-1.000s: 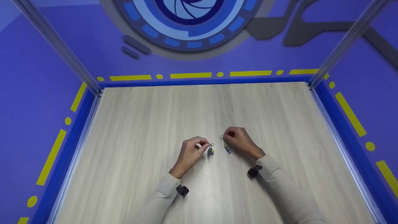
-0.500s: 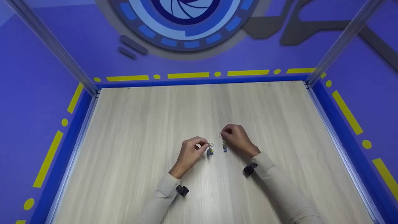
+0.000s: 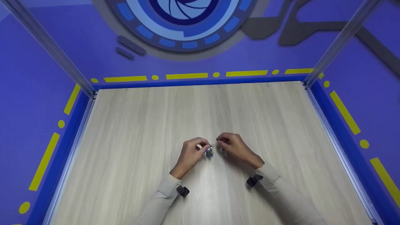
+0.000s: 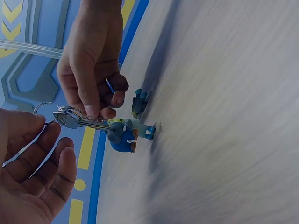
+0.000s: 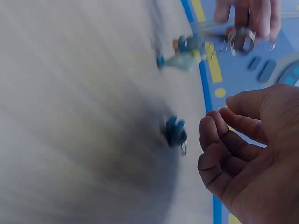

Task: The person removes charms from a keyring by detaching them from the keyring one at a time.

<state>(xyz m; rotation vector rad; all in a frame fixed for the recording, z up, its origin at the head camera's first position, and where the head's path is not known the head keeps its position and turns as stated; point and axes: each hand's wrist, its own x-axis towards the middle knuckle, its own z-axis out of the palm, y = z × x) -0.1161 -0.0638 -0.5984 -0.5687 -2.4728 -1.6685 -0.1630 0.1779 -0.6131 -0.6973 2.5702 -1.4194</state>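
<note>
Right hand (image 3: pixel 239 148) just let go, fingers loose, so looks like that dark figure (image 5: pixel 175 133) is free beside the key bunch (image 4: pixel 69 117) left hand (image 3: pixel 190 153) has pinched.

I have the left grip (image 3: pixel 191 153) pinched, thumb (image 4: pixel 23 122) to forefinger (image 4: pixel 48 135); the right grip (image 3: pixel 236 147) hangs just opposite, fingers (image 5: pixel 217 170) loosely bent, both forearms (image 3: pixel 161 198) angled inward.

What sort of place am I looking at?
Probably a purpose-built work booth: a wood-grain table walled on three sides by printed blue panels, with metal posts at the far corners.
</note>
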